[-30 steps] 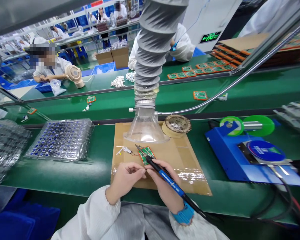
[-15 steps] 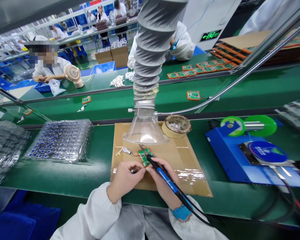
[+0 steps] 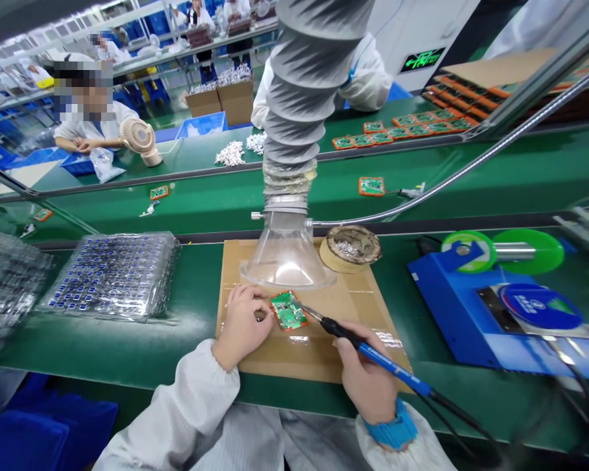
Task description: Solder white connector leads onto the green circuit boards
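A green circuit board with an orange rim (image 3: 288, 310) lies on a brown cardboard sheet (image 3: 319, 363). My left hand (image 3: 245, 327) is closed at the board's left edge, thumb and forefinger pinched together. A small dark spot shows between those fingers; what they hold, if anything, I cannot make out. My right hand (image 3: 370, 376) grips a blue and black soldering iron (image 3: 387, 363) like a pen. The iron's metal tip reaches the board's upper right edge; whether it touches I cannot tell. A blue band (image 3: 392, 425) circles my right wrist.
A clear fume hood (image 3: 289, 258) on a grey hose hangs just above the board. Behind it stands a round tub of metal shavings (image 3: 348, 248). At right is a blue soldering station (image 3: 451, 314); at left, stacked clear trays (image 3: 112, 275). Co-workers sit across the green conveyor (image 3: 216, 196).
My right hand has drawn away from the board and turned the iron, its tip now aimed left. My left hand moved up and left, covering where the white connector lay. The board has turned.
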Action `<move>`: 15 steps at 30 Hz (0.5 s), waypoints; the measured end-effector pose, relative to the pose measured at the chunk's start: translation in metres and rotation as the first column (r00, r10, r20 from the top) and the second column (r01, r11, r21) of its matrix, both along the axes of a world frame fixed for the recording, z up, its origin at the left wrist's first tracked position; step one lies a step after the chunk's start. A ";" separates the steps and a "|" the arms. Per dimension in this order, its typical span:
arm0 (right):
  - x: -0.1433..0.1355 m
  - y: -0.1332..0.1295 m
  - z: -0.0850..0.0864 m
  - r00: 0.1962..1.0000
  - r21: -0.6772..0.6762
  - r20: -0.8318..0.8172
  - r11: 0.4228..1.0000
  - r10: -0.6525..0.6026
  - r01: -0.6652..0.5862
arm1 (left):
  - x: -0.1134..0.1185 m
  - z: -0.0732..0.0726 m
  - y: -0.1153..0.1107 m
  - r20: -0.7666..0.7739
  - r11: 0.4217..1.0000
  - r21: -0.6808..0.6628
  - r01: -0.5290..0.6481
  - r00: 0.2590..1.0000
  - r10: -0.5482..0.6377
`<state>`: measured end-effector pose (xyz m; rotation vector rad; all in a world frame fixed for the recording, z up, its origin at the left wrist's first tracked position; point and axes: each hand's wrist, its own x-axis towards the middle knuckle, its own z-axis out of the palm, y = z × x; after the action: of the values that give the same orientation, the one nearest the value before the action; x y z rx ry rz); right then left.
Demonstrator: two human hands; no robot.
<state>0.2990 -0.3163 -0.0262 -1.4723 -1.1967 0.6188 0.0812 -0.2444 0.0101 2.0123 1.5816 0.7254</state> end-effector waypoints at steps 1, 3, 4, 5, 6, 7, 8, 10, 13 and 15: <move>0.001 -0.001 0.000 1.000 0.015 -0.011 1.000 -0.006 0.006 | 0.000 0.000 0.000 0.000 1.000 -0.007 -0.002 1.000 0.002; 0.001 0.000 0.002 0.999 0.046 -0.031 0.999 0.017 -0.015 | -0.001 0.000 0.000 0.004 1.000 -0.019 -0.005 1.000 0.005; -0.001 0.000 0.004 0.998 0.062 -0.030 0.997 0.048 -0.046 | -0.001 0.000 0.000 0.004 1.000 -0.023 -0.005 1.000 0.005; -0.002 0.001 0.006 0.996 0.077 -0.019 0.994 0.084 -0.082 | -0.001 0.000 0.000 0.002 1.000 -0.024 -0.006 1.000 0.006; -0.004 0.001 0.007 0.993 0.090 -0.001 0.989 0.115 -0.115 | -0.001 -0.001 0.001 -0.001 1.000 -0.023 -0.006 1.000 0.006; -0.005 0.002 0.009 0.990 0.098 0.024 0.985 0.142 -0.144 | -0.001 -0.001 0.001 -0.004 1.000 -0.020 -0.007 1.000 0.007; -0.006 0.002 0.010 0.985 0.100 0.052 0.981 0.164 -0.168 | -0.001 -0.001 0.001 -0.006 1.000 -0.017 -0.007 1.000 0.007; -0.008 0.003 0.011 0.976 0.101 0.105 0.974 0.192 -0.202 | 0.000 -0.002 0.001 -0.008 1.000 -0.014 -0.006 1.000 0.006; -0.008 0.003 0.009 0.967 0.099 0.147 0.970 0.208 -0.224 | 0.000 -0.001 0.001 -0.009 1.000 -0.023 0.000 1.000 0.000; -0.009 0.004 0.008 0.964 0.095 0.160 0.969 0.213 -0.230 | 0.000 -0.001 0.001 -0.010 0.999 -0.037 0.000 1.000 0.000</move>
<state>0.2904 -0.3124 -0.0182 -1.3171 -1.5034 0.5883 0.0807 -0.2430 0.0094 1.9924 1.5888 0.6824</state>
